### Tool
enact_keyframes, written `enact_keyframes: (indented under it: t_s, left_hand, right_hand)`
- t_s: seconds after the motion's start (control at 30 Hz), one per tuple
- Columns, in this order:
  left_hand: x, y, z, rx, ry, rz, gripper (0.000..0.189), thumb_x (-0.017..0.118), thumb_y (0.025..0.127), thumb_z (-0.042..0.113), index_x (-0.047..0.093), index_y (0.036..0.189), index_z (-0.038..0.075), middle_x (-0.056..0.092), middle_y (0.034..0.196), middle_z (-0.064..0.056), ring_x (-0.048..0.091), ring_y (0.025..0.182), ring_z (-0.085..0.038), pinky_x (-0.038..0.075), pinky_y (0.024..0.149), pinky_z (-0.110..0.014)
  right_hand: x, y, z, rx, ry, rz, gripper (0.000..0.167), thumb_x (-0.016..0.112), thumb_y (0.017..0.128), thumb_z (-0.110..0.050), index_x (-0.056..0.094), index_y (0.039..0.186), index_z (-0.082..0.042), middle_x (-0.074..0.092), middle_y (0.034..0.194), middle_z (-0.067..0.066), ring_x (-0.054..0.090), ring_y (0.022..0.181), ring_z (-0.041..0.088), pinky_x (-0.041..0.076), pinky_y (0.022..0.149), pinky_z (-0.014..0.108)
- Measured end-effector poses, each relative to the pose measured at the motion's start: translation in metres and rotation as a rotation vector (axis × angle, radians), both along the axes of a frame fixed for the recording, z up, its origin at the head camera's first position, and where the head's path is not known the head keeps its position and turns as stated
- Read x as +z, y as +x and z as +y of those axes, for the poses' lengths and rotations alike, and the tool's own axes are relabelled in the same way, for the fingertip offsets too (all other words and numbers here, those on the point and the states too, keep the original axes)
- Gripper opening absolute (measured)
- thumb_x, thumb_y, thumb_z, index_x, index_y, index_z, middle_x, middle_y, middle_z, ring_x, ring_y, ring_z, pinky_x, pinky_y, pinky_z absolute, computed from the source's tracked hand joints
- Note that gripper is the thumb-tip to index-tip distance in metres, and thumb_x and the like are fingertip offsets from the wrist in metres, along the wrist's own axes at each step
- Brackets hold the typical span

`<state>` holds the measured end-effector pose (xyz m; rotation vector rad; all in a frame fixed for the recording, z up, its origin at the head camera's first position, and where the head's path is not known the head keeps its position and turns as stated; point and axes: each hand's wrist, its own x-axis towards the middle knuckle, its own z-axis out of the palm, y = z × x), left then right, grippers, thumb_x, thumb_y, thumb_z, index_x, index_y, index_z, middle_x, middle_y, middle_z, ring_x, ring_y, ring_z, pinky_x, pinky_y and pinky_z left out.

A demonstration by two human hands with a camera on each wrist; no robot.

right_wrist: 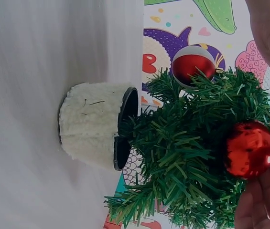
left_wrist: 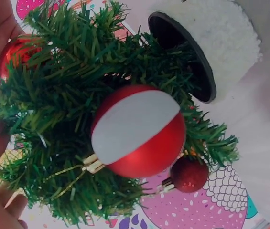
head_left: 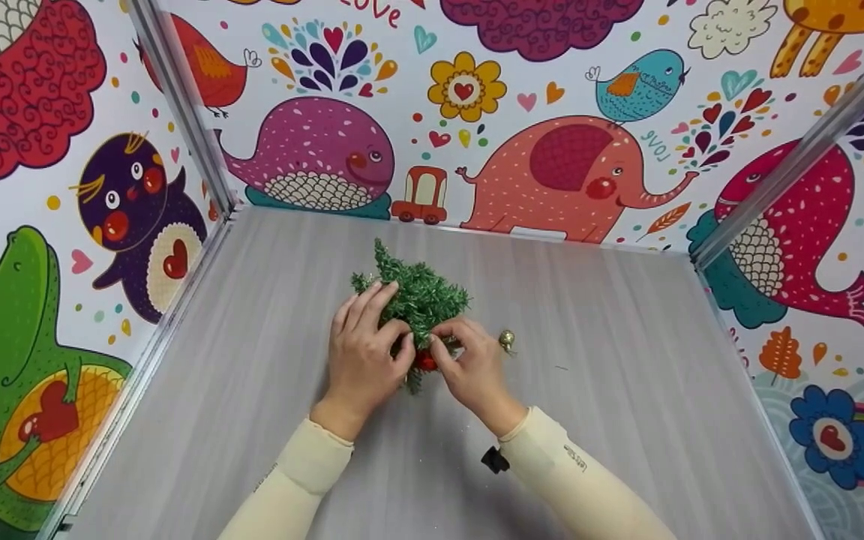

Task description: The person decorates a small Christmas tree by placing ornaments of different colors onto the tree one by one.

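Partly, branches [head_left: 424, 292] and right-hand fingers [head_left: 445, 355] hide the red bauble [head_left: 426, 362].

Small green artificial Christmas tree [head_left: 426, 292] upright on a grey counter [head_left: 252, 360].
Its round, fuzzy white pot [right_wrist: 91, 124] has a black rim; against the bristly branches sit a glossy red ball [right_wrist: 250, 149], a red-and-white ball [left_wrist: 138, 131] and a small dark-red ball [left_wrist: 189, 173].

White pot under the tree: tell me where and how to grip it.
The pot is probably best gripped round its outer wall, low and from the sides: the wall is rounded, and the tree spreads out above the black rim.
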<state>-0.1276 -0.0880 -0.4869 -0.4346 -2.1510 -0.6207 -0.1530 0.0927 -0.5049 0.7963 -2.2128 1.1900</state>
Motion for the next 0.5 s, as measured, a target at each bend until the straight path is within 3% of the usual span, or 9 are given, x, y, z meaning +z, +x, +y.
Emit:
enact_keyframes:
  t_s: [0.17, 0.5]
  left_hand:
    - [0.0019, 0.0005, 0.0011, 0.006, 0.013, 0.029, 0.010, 0.073, 0.083, 0.017, 0.072, 0.074, 0.011, 0.057, 0.140, -0.009, 0.047, 0.133, -0.030, 0.030, 0.110, -0.052]
    - [-0.0025, 0.0014, 0.0000, -0.013, -0.024, -0.013, 0.009, 0.070, 0.083, 0.017, 0.072, 0.075, 0.011, 0.057, 0.140, -0.009, 0.046, 0.133, -0.031, 0.026, 0.113, -0.050]
  right_hand:
    - [0.0003, 0.0002, -0.0002, 0.013, -0.015, -0.027, 0.005, 0.068, 0.093, -0.012, 0.070, 0.091, -0.016, 0.067, 0.091, -0.005, 0.063, 0.078, 0.010, 0.055, 0.068, 0.026]
    - [-0.0018, 0.0009, 0.0053, 0.067, -0.014, -0.049, 0.007, 0.065, 0.095, -0.015, 0.071, 0.094, -0.013, 0.068, 0.096, -0.004, 0.064, 0.083, 0.010, 0.057, 0.070, 0.032]
